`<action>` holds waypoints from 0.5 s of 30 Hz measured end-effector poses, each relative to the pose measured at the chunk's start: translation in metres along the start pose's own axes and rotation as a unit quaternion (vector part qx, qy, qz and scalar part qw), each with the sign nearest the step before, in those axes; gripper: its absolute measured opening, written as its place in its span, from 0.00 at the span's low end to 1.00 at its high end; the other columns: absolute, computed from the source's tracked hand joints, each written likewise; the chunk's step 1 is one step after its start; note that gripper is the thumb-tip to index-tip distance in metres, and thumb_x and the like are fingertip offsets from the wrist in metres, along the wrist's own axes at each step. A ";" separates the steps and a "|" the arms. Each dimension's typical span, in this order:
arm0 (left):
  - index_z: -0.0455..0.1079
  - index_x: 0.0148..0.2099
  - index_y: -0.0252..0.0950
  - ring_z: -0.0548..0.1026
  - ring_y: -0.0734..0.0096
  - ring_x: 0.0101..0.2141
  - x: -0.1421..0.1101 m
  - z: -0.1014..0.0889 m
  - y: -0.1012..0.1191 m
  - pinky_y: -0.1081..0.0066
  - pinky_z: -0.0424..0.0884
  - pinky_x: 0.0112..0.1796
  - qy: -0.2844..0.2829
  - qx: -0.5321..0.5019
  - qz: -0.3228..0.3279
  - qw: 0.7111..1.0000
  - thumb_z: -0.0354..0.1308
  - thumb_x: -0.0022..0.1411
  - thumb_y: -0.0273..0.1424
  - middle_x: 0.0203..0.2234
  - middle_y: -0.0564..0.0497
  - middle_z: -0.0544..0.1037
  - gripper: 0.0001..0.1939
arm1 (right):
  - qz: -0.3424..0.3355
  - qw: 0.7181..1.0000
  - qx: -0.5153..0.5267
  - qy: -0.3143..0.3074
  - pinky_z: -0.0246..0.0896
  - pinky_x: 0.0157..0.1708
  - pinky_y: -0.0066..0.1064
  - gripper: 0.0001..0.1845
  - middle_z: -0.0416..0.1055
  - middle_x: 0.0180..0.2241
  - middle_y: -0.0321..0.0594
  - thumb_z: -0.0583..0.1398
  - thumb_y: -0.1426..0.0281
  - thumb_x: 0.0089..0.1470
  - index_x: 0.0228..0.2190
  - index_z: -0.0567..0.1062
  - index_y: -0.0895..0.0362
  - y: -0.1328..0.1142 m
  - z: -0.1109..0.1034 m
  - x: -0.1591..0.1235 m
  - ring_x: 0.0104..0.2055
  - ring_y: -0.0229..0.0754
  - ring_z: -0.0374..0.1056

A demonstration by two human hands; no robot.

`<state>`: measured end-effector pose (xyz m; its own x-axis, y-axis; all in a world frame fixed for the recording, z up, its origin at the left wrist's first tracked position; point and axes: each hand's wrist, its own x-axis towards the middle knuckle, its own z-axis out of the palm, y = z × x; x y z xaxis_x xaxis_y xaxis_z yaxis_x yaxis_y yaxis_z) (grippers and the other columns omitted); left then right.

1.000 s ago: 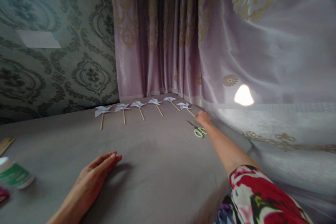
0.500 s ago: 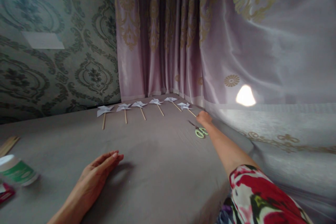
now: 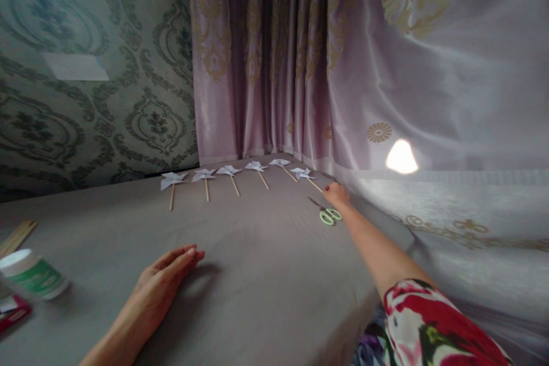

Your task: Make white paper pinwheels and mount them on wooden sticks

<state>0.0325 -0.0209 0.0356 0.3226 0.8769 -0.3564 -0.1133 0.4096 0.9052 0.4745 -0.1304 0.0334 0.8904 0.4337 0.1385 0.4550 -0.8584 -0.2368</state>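
Note:
Several white paper pinwheels on wooden sticks (image 3: pixel 231 174) lie in a row at the far edge of the grey sheet (image 3: pixel 266 263), below the curtain. My right hand (image 3: pixel 337 194) is stretched far out, its fingers closed at the stick end of the rightmost pinwheel (image 3: pixel 302 172). Green-handled scissors (image 3: pixel 326 213) lie just beside that wrist. Nearer to me, my left hand (image 3: pixel 165 274) rests flat on the sheet with its fingers straight, holding nothing.
A white tub with a green label (image 3: pixel 32 274) lies on its side at the left, next to a red packet (image 3: pixel 12 311) and spare wooden sticks (image 3: pixel 17 234). Pink curtains (image 3: pixel 343 68) hang behind and to the right; patterned wallpaper (image 3: pixel 86 68) covers the left wall.
The view has shifted slightly. My right hand has drawn back a little from the rightmost pinwheel's stick; the left hand stays flat on the sheet.

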 end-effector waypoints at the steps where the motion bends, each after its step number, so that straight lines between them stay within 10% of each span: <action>1: 0.74 0.35 0.29 0.80 0.72 0.32 0.000 0.000 0.000 0.83 0.75 0.34 0.001 0.000 0.002 1.000 0.56 0.58 0.17 0.31 0.44 0.81 0.07 | -0.010 1.000 -0.003 0.007 0.64 0.44 0.36 0.18 0.75 0.45 0.50 0.52 0.70 0.56 0.45 0.77 0.56 0.002 -0.003 -0.005 0.48 0.49 0.71; 15: 0.73 0.37 0.28 0.80 0.70 0.33 -0.001 -0.002 -0.006 0.80 0.73 0.36 -0.033 0.019 0.045 0.998 0.65 0.50 0.22 0.30 0.43 0.81 0.09 | -0.097 0.994 -0.055 0.000 0.56 0.47 0.39 0.17 0.76 0.44 0.46 0.54 0.61 0.55 0.39 0.80 0.52 0.015 -0.001 -0.088 0.50 0.50 0.67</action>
<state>0.0310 -0.0238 0.0298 0.3739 0.8909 -0.2580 -0.1102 0.3189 0.9414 0.4029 -0.1812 0.0187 0.7864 0.5937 0.1705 0.6131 -0.7838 -0.0987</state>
